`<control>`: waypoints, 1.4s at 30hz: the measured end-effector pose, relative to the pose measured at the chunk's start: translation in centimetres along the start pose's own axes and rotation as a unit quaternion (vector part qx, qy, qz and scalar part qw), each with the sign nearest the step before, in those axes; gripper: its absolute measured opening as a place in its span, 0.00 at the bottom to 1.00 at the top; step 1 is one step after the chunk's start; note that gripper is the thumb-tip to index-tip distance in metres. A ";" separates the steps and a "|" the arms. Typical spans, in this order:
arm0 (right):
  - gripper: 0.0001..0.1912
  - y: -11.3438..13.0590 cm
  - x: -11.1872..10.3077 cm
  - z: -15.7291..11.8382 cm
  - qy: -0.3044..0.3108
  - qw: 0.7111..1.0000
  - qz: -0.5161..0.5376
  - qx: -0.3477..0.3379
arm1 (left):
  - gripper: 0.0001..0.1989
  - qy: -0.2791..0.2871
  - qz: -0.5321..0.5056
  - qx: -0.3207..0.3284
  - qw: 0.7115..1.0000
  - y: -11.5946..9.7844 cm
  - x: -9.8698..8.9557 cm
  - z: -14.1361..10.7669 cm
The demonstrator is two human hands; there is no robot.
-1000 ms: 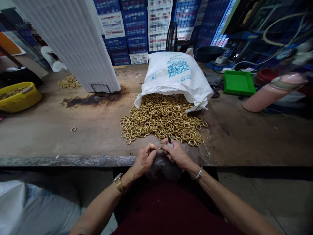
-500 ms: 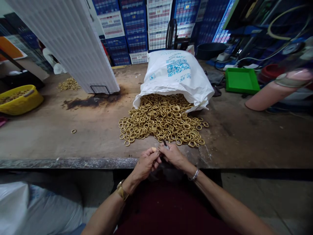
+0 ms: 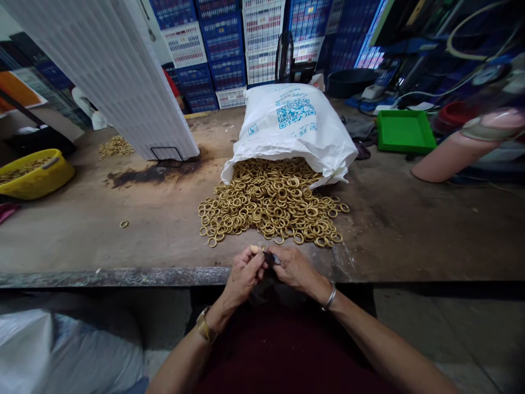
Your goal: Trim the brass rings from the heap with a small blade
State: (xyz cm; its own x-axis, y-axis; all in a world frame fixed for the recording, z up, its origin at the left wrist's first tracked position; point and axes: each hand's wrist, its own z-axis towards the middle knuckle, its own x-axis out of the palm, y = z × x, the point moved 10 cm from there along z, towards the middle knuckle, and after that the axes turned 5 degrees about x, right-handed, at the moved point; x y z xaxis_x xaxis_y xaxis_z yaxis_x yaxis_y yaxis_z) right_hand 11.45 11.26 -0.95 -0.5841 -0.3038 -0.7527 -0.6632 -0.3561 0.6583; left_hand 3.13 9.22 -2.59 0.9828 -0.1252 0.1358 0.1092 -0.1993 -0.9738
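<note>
1. Hours are read from the hands, with 12 o'clock straight ahead. At 7 o'clock a gold watch (image 3: 205, 324) circles the left wrist; at 5 o'clock a bangle (image 3: 330, 297) circles the right.
2. A pale sack (image 3: 77, 350) sits low at 8 o'clock, below the level of the bench (image 3: 381, 230).
3. The left hand (image 3: 243, 273), at the bench's near edge, pinches a ring (image 3: 263, 248) between thumb and fingers; only a sliver of gold shows.
4. The right hand (image 3: 297, 268), just beside it, has its fingers curled round a small dark tool (image 3: 270, 258). The tool's end points to 9 o'clock, at the left fingertips; whether it touches the ring I cannot tell.
5. At 12 o'clock, just past the hands, a heap (image 3: 266, 210) of gold rings spills from the open mouth of a white bag (image 3: 328, 134) lying on its side.
6. A loose ring (image 3: 123, 224) lies flat, well apart, between 9 and 10 o'clock.
7. Farther out: a yellow basin (image 3: 49, 180) at 10, a pink bottle (image 3: 447, 156) leaning in view at 2, a green tray (image 3: 406, 131) between 1 and 2.
8. A white panel (image 3: 143, 82) stands at 11; stacked crates (image 3: 227, 71) and a fan (image 3: 284, 57) stand beyond, near 12.
</note>
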 end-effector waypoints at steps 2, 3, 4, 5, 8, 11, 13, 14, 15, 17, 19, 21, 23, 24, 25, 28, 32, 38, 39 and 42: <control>0.08 0.1 0.0 0.0 -0.004 1.000 -0.019 0.001 | 0.14 -0.002 0.023 0.009 1.000 -0.1 -0.2 0.0; 0.08 0.2 0.1 0.0 -0.005 1.000 -0.028 0.001 | 0.14 -0.003 0.032 0.013 0.999 -0.1 -0.3 0.0; 0.08 0.2 0.1 0.1 -0.005 0.999 -0.035 0.001 | 0.14 -0.004 0.040 0.016 0.999 -0.2 -0.3 0.0; 0.08 0.2 0.1 0.1 -0.007 0.999 -0.040 0.001 | 0.14 -0.005 0.048 0.019 0.999 -0.2 -0.4 0.0; 0.08 0.1 0.1 0.1 -0.014 0.999 -0.045 0.002 | 0.15 -0.010 0.060 0.024 0.998 -0.4 -0.4 0.0; 0.07 -0.1 0.1 0.2 -0.016 0.999 -0.047 0.013 | 0.15 -0.013 0.063 0.020 0.998 -0.6 -0.3 -0.1; 0.08 -0.2 0.2 0.2 -0.009 0.999 -0.046 0.020 | 0.16 -0.011 0.068 0.022 0.997 -0.6 -0.2 -0.1; 0.08 -0.2 0.2 0.2 -0.004 0.999 -0.045 0.022 | 0.16 -0.011 0.070 0.026 0.997 -0.6 -0.2 -0.1; 0.08 -0.2 0.3 0.2 0.002 0.999 -0.044 0.023 | 0.16 -0.010 0.073 0.030 0.997 -0.5 -0.3 -0.1; 0.09 -0.2 0.3 0.3 0.013 0.999 -0.045 0.025 | 0.16 -0.014 0.078 0.041 0.996 -0.4 -0.5 -0.1; 0.09 -0.2 0.3 0.4 0.020 0.998 -0.053 0.030 | 0.16 -0.020 0.086 0.049 0.995 -0.5 -0.6 -0.2; 0.10 -0.2 0.3 0.8 0.025 0.997 -0.069 0.036 | 0.16 -0.019 0.093 0.055 0.994 -1.0 -0.4 -0.6; 0.09 -0.3 0.3 1.2 0.033 0.995 -0.088 0.043 | 0.16 0.008 0.086 0.058 0.995 -1.6 0.5 -1.1; 0.09 -0.4 0.4 1.5 0.036 0.994 -0.096 0.048 | 0.15 0.028 0.072 0.055 0.995 -1.9 1.1 -1.3; 0.08 -0.6 0.4 1.6 0.036 0.993 -0.099 0.055 | 0.15 0.045 0.053 0.046 0.997 -2.0 1.6 -1.5; 0.07 -1.0 -0.3 1.8 -0.003 0.995 -0.074 0.072 | 0.15 0.044 -0.004 0.013 0.999 -1.3 1.5 -1.6; 0.08 -0.2 -0.5 1.0 -0.026 0.999 -0.016 0.030 | 0.16 -0.007 -0.017 -0.001 1.000 0.4 -0.2 -0.9; 0.07 0.9 1.2 0.2 0.032 0.999 -0.023 0.001 | 0.16 -0.012 -0.016 0.004 1.000 1.1 -0.6 -0.7; 0.07 1.0 1.2 0.3 0.033 0.999 -0.028 0.003 | 0.16 -0.014 -0.012 0.005 1.000 1.1 -0.7 -0.8; 0.07 1.1 1.2 0.4 0.035 0.998 -0.043 0.012 | 0.16 -0.020 0.001 0.014 1.000 0.8 -0.9 -0.9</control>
State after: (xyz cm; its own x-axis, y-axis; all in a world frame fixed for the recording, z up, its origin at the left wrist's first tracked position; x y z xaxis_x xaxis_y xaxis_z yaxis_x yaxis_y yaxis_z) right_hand 9.83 10.85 -1.12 -0.4906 -0.3352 -0.8043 -0.7210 -0.3623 0.5907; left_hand 2.18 8.34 -3.36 0.9881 -0.0868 0.1268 0.1106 -0.1710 -0.9790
